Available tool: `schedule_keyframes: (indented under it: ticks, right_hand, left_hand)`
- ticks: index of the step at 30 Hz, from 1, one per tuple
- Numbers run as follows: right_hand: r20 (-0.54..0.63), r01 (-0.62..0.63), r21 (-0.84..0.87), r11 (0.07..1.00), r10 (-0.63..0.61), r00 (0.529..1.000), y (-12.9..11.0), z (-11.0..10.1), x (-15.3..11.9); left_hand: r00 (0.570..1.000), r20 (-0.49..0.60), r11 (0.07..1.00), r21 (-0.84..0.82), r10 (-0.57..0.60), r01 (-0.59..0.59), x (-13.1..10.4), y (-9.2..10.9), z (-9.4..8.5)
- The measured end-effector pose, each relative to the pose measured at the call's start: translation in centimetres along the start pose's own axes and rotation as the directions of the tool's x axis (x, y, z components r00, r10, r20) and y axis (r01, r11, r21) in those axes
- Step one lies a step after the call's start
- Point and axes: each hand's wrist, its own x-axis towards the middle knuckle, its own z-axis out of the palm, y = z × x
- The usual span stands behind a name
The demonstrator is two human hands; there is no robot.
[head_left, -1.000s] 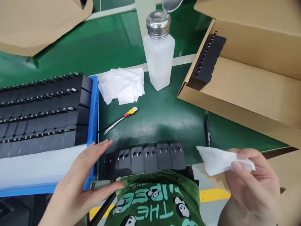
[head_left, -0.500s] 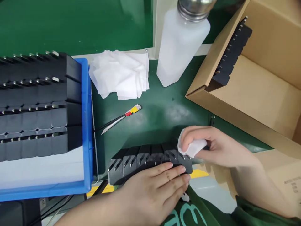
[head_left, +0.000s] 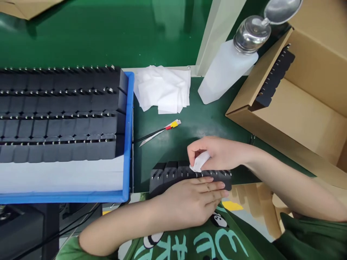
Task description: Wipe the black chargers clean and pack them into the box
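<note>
A row of black plastic blocks with shiny metal pins point(head_left: 159, 184) lies along the near edge of the green bench. Across its near side, my left hand point(head_left: 193, 202) rests flat, fingers stretched out and pressing on the blocks. My right hand point(head_left: 219, 150) pinches a folded white wipe point(head_left: 200, 161) between thumb and fingers. The wipe touches the pin side of the row around its middle. My fingers and the wipe hide some of the pins and blocks.
Left stands a blue tray point(head_left: 127, 144) with several rows of similar black blocks point(head_left: 59, 151). Behind the hands are a stack of white wipes point(head_left: 165, 90), a USB cable point(head_left: 173, 124) beside a thin pointed metal tool, and a white pump bottle point(head_left: 227, 68). A cardboard box point(head_left: 271, 126) at right holds another block row.
My right hand has slid the wipe leftward along the row, from its right end to about the middle. My left hand still lies on the blocks. The camera view has shifted.
</note>
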Motion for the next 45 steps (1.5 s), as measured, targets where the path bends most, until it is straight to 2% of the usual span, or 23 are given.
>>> schedule_keyframes:
  ticks: [5, 9, 13, 18, 21, 24, 26, 28, 30, 31, 33, 35, 36, 39, 42, 44, 45]
  right_hand:
    - [0.018, -0.024, -0.03, 0.999, 0.025, 1.0, -1.2, 0.7, 1.7]
    - [-0.047, -0.012, -0.117, 0.993, 0.007, 0.999, -2.3, 1.5, 2.9]
    - [-0.098, -0.017, -0.198, 0.98, -0.002, 0.995, -4.0, 3.1, 5.1]
    - [-0.106, 0.069, -0.315, 0.946, -0.108, 0.989, -5.3, 5.3, 8.3]
    - [-0.269, 0.041, -0.422, 0.906, -0.168, 0.948, -5.6, 5.3, 8.9]
    - [-0.483, 0.06, -0.401, 0.914, -0.267, 0.834, -6.4, 4.1, 6.8]
    - [-0.564, 0.135, -0.33, 0.934, -0.31, 0.765, -6.9, 3.3, 3.7]
    - [-0.645, 0.135, -0.241, 0.961, -0.263, 0.717, -6.9, 3.0, -0.2]
    - [-0.742, 0.095, -0.114, 0.989, -0.148, 0.654, -6.0, 3.1, -3.9]
    - [-0.791, 0.101, -0.038, 0.994, -0.092, 0.605, -5.2, 3.3, -5.5]
    - [-0.845, 0.159, 0.154, 0.975, 0.047, 0.533, -3.3, 4.0, -7.7]
    - [-0.841, 0.247, 0.343, 0.906, 0.179, 0.511, -1.3, 4.7, -8.9]
    - [-0.833, 0.287, 0.409, 0.866, 0.227, 0.505, -0.4, 5.1, -9.2]
    - [-0.841, 0.372, 0.472, 0.8, 0.281, 0.463, 1.7, 6.3, -9.5]
    - [-0.859, 0.423, 0.458, 0.782, 0.268, 0.436, 2.5, 7.7, -9.9]
    - [-0.877, 0.452, 0.427, 0.783, 0.237, 0.418, 2.3, 8.9, -10.2]
    - [-0.889, 0.464, 0.396, 0.792, 0.206, 0.409, 2.0, 9.7, -10.2]
  left_hand:
    - [0.998, 0.045, 0.999, 0.018, 0.047, -0.048, 0.0, -0.3, 0.1]
    - [0.995, 0.087, 0.998, 0.016, 0.053, -0.055, 0.1, -0.3, 0.1]
    - [0.99, 0.131, 0.998, 0.008, 0.061, -0.062, 0.2, -0.4, 0.0]
    - [0.991, 0.116, 0.997, 0.007, 0.074, -0.075, 0.0, -0.7, 0.1]
    - [0.993, 0.08, 0.996, 0.019, 0.085, -0.087, 0.1, -0.8, 0.2]
    - [0.991, 0.046, 0.991, 0.038, 0.126, -0.128, 0.0, -0.3, -0.6]
    - [0.988, -0.05, 0.988, 0.061, 0.146, -0.143, -0.9, 0.3, -2.1]
    - [0.978, -0.197, 0.997, 0.048, 0.075, -0.067, -2.9, 1.0, -4.0]
    - [0.953, -0.27, 0.991, -0.024, -0.136, 0.134, -5.7, 1.4, -5.8]
    - [0.918, -0.277, 0.958, -0.049, -0.284, 0.282, -7.1, 1.5, -6.4]
    - [0.802, -0.213, 0.823, -0.018, -0.559, 0.568, -9.6, 1.3, -6.8]
    - [0.729, -0.136, 0.734, 0.017, -0.671, 0.679, -11.0, 0.8, -6.4]
    - [0.72, -0.102, 0.723, 0.017, -0.686, 0.691, -11.3, 0.6, -6.1]
    - [0.723, -0.036, 0.724, -0.04, -0.69, 0.689, -11.1, -0.2, -5.3]
    - [0.711, 0.015, 0.708, -0.077, -0.704, 0.702, -10.6, -0.6, -5.7]
    - [0.714, -0.017, 0.713, -0.071, -0.7, 0.697, -10.2, -0.3, -6.5]
    - [0.723, -0.076, 0.727, -0.063, -0.686, 0.683, -9.9, 0.2, -6.9]
